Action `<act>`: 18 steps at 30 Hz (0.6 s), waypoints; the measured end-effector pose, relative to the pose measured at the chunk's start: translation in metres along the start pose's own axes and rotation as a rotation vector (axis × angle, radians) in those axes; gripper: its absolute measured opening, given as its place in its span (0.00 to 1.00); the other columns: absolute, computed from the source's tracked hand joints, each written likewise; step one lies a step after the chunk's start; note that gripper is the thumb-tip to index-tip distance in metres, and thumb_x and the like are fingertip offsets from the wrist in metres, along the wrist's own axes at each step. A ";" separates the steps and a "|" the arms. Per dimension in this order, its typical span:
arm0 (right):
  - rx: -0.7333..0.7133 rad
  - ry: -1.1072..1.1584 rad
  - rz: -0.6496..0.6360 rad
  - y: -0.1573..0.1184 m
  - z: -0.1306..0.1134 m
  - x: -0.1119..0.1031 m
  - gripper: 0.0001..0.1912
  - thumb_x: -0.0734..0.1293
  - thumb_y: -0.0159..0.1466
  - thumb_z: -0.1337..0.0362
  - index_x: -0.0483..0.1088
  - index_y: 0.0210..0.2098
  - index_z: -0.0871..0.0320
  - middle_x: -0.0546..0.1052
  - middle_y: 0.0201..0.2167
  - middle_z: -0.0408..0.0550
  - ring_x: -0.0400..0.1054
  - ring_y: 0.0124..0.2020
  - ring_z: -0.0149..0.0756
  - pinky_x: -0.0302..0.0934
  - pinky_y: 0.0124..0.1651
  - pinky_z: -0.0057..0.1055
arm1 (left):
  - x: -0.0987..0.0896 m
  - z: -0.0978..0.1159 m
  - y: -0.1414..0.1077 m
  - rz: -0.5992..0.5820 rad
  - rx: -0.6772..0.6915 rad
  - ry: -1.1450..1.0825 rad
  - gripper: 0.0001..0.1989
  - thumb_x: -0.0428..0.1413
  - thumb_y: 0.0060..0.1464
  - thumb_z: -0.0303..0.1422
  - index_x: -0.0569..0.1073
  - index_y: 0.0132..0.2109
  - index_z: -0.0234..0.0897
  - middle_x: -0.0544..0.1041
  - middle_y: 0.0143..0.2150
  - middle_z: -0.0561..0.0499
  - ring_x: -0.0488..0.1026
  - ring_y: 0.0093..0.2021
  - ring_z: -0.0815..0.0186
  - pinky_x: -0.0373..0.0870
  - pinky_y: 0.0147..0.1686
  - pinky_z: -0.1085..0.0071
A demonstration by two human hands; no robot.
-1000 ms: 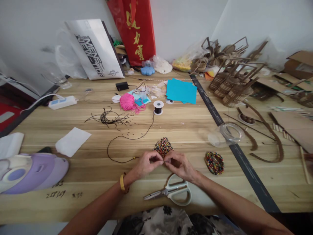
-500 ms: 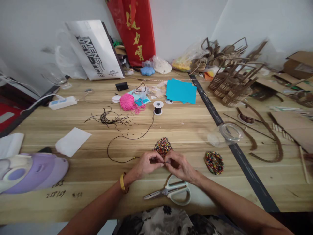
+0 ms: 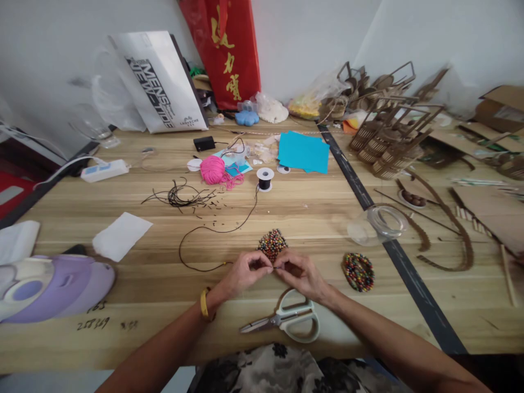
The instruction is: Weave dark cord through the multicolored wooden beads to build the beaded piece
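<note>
My left hand (image 3: 248, 271) pinches the black cord (image 3: 192, 232), which runs from a white spool (image 3: 265, 179) in a loop across the wood. A tiny yellow bead sits on the cord beside that hand. Fingertips of my right hand (image 3: 301, 273) are closed too, almost meeting the left ones; a small dark bit shows between them, perhaps the cord's end or a bead. Just beyond both hands lies a heap of multicoloured beads (image 3: 272, 243). Scissors with pale green handles (image 3: 301, 319) rest below my right hand. Strung beads (image 3: 358, 272) lie coiled to the right.
Cut black cord pieces (image 3: 180, 196) and pink yarn (image 3: 213, 170) lie farther back, near blue sheets (image 3: 303, 152). At left are white paper (image 3: 121, 236) and a purple-white device (image 3: 61, 286). Clear tape rolls (image 3: 387, 221) and small woven baskets (image 3: 382, 147) stand at right.
My hands have drawn very slightly apart at the fingertips, and a short dark stretch shows between them. The cord, beads and scissors look unmoved.
</note>
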State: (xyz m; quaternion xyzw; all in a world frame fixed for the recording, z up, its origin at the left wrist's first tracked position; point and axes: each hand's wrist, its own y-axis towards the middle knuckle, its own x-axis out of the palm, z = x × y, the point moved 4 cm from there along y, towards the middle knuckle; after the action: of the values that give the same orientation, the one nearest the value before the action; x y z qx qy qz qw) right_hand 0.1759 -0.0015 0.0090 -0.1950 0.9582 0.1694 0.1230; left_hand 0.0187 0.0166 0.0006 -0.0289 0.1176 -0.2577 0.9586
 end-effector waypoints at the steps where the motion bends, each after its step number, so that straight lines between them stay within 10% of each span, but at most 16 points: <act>1: 0.038 0.024 0.011 -0.001 0.002 0.000 0.06 0.64 0.64 0.62 0.70 0.34 0.59 0.72 0.30 0.47 0.66 0.32 0.33 0.61 0.36 0.29 | 0.000 -0.001 0.000 -0.001 -0.002 -0.008 0.06 0.57 0.49 0.31 0.75 0.30 0.31 0.74 0.27 0.50 0.68 0.30 0.68 0.63 0.32 0.74; 18: 0.221 0.381 0.014 -0.003 0.015 0.000 0.09 0.69 0.60 0.60 0.72 0.35 0.59 0.72 0.30 0.46 0.64 0.30 0.30 0.59 0.31 0.26 | -0.003 -0.002 0.000 0.015 0.007 -0.010 0.07 0.57 0.50 0.32 0.75 0.31 0.31 0.75 0.28 0.50 0.68 0.30 0.68 0.63 0.33 0.74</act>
State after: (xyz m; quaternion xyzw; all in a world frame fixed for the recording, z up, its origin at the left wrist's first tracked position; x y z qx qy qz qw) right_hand 0.1792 0.0017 -0.0056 -0.2023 0.9782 0.0244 -0.0409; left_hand 0.0153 0.0184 -0.0009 -0.0261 0.1123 -0.2509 0.9611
